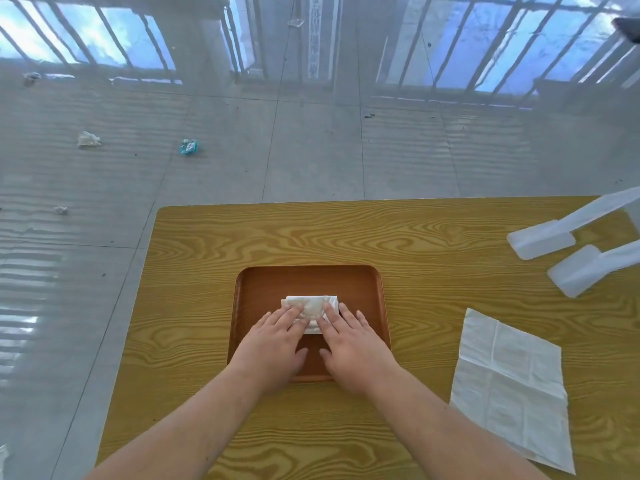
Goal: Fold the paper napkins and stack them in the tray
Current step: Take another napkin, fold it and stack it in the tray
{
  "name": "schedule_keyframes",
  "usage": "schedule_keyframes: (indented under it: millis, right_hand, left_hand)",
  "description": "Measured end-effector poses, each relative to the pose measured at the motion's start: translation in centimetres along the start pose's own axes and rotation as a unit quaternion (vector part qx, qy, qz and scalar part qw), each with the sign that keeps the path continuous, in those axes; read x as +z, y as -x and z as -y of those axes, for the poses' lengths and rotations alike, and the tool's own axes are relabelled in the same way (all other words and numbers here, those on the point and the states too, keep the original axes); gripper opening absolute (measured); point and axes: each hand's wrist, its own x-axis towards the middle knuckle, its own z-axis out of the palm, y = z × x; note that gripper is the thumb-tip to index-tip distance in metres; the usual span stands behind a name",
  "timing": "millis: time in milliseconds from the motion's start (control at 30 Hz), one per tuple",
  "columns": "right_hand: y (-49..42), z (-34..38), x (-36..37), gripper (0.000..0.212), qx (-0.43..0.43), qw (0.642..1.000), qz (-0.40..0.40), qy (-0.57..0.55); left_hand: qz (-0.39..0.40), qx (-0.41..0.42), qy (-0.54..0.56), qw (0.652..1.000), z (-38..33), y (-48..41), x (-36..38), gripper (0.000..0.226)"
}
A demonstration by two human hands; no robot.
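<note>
A brown wooden tray [266, 282] sits in the middle of the wooden table. Inside it lies a small stack of folded white napkins [311, 304]. My left hand [273, 344] and my right hand [353, 344] rest flat on the near part of the stack, fingers spread and pressing down on it, palms over the tray's front half. The near edge of the stack is hidden under my fingers. An unfolded white napkin [512, 386] with crease lines lies flat on the table to the right of the tray.
The table [207, 237] has its far edge just beyond the tray and its left edge near my left forearm. Two white plastic feet of a stand [554, 251] rest on the table's far right corner. Scraps of litter [188, 146] lie on the grey floor.
</note>
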Motion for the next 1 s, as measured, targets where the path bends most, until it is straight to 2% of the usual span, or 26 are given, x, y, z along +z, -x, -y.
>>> schedule_keyframes:
  millis: [133, 300, 600, 833, 1000]
  right_hand:
    - [0.1, 0.1, -0.4, 0.065, 0.008, 1.0, -0.008, -0.003]
    - [1.8, -1.1, -2.1, 0.063, 0.029, 0.996, -0.072, -0.049]
    - [10.1, -8.0, -2.9, 0.064, 0.211, 0.959, -0.159, -0.106]
    - [17.9, -13.9, -0.5, 0.064, 0.319, 0.929, -0.15, -0.114]
    - [21.7, -16.8, 1.1, 0.065, 0.377, 0.908, -0.126, -0.136]
  left_hand:
    - [0.001, -0.007, -0.003, 1.0, -0.2, -0.4, -0.4, 0.07]
    - [-0.019, 0.01, -0.029, 0.999, -2.3, -1.2, -1.8, 0.07]
    - [0.002, 0.102, -0.042, 0.994, -12.8, -4.2, -2.6, 0.07]
    - [0.049, 0.21, -0.072, 0.974, -23.4, -6.3, -0.6, 0.071]
    - [0.099, 0.237, -0.117, 0.959, -27.9, -7.3, 1.2, 0.069]
